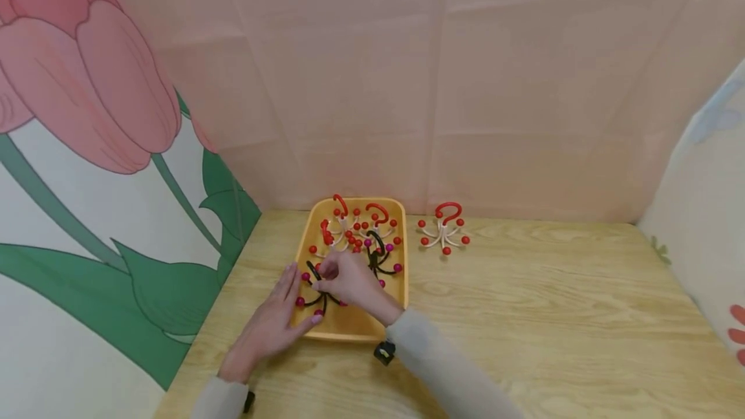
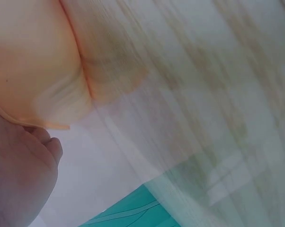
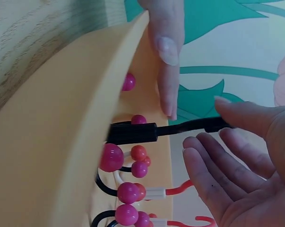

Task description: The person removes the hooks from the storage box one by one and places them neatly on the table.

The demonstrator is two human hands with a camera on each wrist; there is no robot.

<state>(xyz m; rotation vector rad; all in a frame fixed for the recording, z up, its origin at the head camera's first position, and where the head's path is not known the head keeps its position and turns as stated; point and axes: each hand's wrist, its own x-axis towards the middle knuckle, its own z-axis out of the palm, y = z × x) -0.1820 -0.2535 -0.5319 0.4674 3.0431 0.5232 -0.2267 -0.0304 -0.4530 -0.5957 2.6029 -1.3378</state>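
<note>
2 black hooks (image 1: 323,293) with glossy magenta balls (image 3: 111,157), round-cornered tray (image 1: 363,326)

Black on some many-armed hooks (image 3: 135,133), magenta on their balls (image 3: 112,157); white with red curls (image 1: 449,204) and red balls (image 1: 446,251) on other hooks (image 1: 443,233); orange-yellow on the tray (image 1: 355,328); pale wood grain across the table (image 1: 553,290).

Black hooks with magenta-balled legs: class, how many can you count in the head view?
2, both inside the orange tray: the front black hook, pinched by the right hand; the rear black hook, farther back and right. Others may be hidden.
</note>
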